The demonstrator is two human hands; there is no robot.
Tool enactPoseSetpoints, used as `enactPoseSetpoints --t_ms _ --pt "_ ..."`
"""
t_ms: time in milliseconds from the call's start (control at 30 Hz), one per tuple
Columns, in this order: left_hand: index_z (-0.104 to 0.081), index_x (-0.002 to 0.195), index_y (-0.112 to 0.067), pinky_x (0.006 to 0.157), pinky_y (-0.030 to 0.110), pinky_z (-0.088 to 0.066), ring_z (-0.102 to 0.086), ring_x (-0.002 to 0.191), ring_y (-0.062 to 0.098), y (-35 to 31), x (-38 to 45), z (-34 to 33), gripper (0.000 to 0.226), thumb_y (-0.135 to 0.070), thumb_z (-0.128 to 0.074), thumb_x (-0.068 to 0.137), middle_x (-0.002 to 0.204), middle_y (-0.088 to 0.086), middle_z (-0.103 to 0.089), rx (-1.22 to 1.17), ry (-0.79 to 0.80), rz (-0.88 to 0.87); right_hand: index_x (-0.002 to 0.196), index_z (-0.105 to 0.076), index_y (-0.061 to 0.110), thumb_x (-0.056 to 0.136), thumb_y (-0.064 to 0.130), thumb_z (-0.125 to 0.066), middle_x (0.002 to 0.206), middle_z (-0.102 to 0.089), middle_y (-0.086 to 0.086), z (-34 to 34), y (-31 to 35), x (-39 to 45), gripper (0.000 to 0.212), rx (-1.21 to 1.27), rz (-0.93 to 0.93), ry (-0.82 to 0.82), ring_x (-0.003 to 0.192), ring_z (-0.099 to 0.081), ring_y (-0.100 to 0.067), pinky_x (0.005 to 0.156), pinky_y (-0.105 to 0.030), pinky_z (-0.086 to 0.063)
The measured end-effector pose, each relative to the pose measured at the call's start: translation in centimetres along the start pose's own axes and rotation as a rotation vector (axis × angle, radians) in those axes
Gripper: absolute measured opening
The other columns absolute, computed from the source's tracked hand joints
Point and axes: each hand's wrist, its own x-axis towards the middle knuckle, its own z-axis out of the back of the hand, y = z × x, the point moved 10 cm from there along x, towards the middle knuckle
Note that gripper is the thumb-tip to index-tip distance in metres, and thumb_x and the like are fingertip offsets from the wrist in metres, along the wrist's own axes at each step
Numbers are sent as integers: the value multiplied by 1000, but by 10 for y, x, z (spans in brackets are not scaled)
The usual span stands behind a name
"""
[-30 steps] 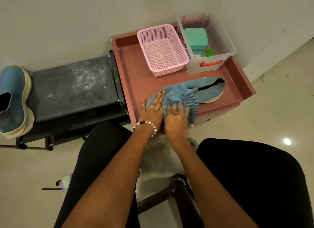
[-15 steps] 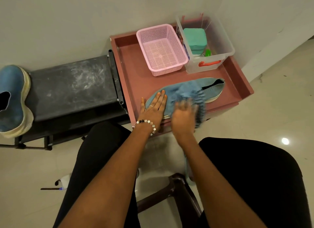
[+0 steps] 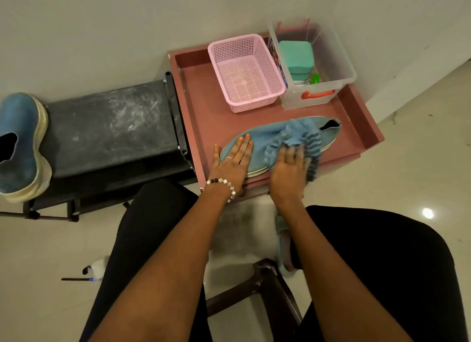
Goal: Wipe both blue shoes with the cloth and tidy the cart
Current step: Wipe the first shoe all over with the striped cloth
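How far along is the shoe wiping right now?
In hand: the left hand pins the blue shoe on the cart while the right hand rubs the cloth over it. Left: the second shoe sits on the black bench; I can't tell if it's wiped. Cart tidying remains.

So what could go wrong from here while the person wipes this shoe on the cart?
1. The light blue knit shoe lies at the near edge of the reddish-brown cart tray; hard strokes might push it off, though the left hand pins its toe.
2. The right hand presses the striped blue cloth, whose end hangs past the edge and might snag.
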Motion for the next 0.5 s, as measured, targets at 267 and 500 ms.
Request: enactPoseSetpoints --t_ms 267,500 --pt "1 153 -15 110 61 8 26 142 13 2 1 -3 99 -14 -68 81 151 -4 36 -23 32 -10 139 -44 21 82 -1 -51 142 -47 -5 7 12 -9 62 12 590 121 140 -29 -23 115 -41 3" --pt "18 149 -14 110 61 6 21 144 14 1 -1 1 108 -4 -65 80 154 -4 30 -23 -28 1 145 -29 9 96 12 -38 152 -28 -16 11 -24 16 50 -83 1 -7 145 -8 -31 114 -55 1"
